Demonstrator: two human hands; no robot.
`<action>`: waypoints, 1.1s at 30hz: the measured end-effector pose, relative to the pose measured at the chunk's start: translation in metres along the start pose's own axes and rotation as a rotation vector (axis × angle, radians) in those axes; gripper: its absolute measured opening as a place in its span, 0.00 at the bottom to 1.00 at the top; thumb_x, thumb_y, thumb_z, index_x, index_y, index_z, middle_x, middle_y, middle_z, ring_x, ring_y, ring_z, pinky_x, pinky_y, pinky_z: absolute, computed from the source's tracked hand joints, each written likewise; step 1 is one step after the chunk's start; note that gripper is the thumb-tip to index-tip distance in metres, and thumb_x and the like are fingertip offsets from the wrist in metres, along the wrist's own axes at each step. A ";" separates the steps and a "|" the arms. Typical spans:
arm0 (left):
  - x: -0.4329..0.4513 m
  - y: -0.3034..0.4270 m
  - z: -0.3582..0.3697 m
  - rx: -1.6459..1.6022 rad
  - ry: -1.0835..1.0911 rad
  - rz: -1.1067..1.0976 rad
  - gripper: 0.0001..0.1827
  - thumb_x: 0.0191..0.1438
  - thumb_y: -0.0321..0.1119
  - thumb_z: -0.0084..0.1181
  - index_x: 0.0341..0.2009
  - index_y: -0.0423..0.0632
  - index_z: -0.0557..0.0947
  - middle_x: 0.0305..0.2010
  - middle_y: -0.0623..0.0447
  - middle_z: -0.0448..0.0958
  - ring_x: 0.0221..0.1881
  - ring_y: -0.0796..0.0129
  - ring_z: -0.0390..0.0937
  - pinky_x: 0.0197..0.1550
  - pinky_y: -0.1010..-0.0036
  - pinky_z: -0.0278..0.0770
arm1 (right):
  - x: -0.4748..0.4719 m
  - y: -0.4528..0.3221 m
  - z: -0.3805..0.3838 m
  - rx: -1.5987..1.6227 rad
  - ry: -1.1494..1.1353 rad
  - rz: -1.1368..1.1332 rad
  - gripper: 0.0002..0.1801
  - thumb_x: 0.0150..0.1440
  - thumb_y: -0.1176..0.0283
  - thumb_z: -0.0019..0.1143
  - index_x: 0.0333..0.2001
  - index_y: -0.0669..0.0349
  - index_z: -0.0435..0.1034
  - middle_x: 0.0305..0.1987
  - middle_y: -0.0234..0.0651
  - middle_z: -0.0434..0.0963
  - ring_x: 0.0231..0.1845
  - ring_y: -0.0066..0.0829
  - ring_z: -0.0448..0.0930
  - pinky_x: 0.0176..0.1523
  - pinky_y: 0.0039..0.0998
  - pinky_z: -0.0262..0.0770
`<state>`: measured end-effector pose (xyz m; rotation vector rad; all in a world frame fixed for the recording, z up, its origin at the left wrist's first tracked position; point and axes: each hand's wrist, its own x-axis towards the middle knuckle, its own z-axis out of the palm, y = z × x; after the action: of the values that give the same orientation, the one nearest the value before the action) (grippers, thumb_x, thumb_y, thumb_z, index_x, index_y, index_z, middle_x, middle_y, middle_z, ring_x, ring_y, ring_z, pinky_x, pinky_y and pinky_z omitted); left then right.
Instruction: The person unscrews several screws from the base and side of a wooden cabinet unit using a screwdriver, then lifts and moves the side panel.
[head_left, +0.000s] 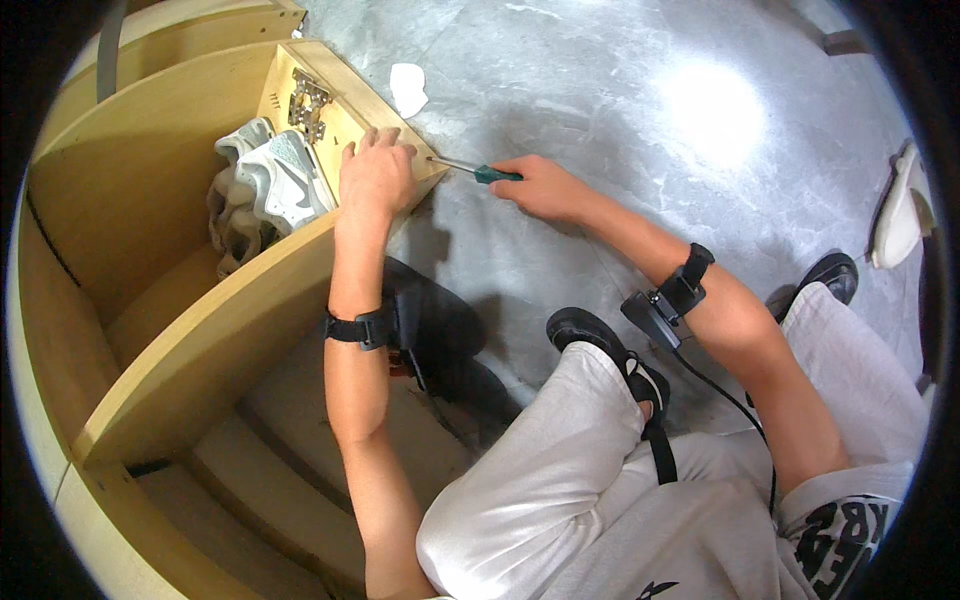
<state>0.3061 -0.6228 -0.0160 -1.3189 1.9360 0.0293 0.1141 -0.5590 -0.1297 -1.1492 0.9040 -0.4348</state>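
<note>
My right hand grips the dark green handle of a screwdriver. Its metal shaft points left, and the tip meets the outer edge of a wooden board near the board's corner. My left hand lies over that board, fingers spread on its top edge, just left of the tip; what its palm touches is hidden. Inside the wooden cabinet, metal hinges lie against the board, with a few small screws beside them. White and grey sneakers sit below the hinges.
A white scrap lies on the grey floor beyond the board. Another wooden panel stands at the upper left. My legs and black shoes are close by at the lower right. A pale shoe lies at the far right.
</note>
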 end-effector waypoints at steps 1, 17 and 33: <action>0.001 0.001 0.002 0.024 -0.084 -0.014 0.18 0.48 0.34 0.46 0.44 0.58 0.80 0.56 0.54 0.68 0.61 0.58 0.60 0.61 0.57 0.57 | 0.000 0.001 0.000 0.024 0.014 0.012 0.21 0.52 0.63 0.49 0.48 0.63 0.69 0.22 0.36 0.72 0.24 0.26 0.70 0.31 0.30 0.66; 0.004 0.015 -0.003 0.039 -0.216 0.016 0.18 0.48 0.40 0.46 0.43 0.55 0.81 0.59 0.54 0.66 0.66 0.55 0.52 0.63 0.54 0.51 | -0.010 0.017 -0.003 0.065 0.143 -0.067 0.23 0.51 0.62 0.50 0.48 0.63 0.69 0.27 0.38 0.75 0.28 0.28 0.71 0.36 0.28 0.68; 0.004 0.015 -0.005 0.055 -0.242 -0.029 0.28 0.49 0.47 0.50 0.55 0.53 0.71 0.66 0.55 0.56 0.68 0.54 0.46 0.63 0.52 0.51 | -0.014 -0.004 0.012 0.186 0.143 0.118 0.23 0.51 0.60 0.49 0.48 0.62 0.70 0.33 0.46 0.77 0.35 0.38 0.77 0.42 0.32 0.69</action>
<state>0.2900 -0.6207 -0.0204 -1.2462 1.7015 0.1151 0.1158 -0.5435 -0.1193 -0.8992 1.0276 -0.4979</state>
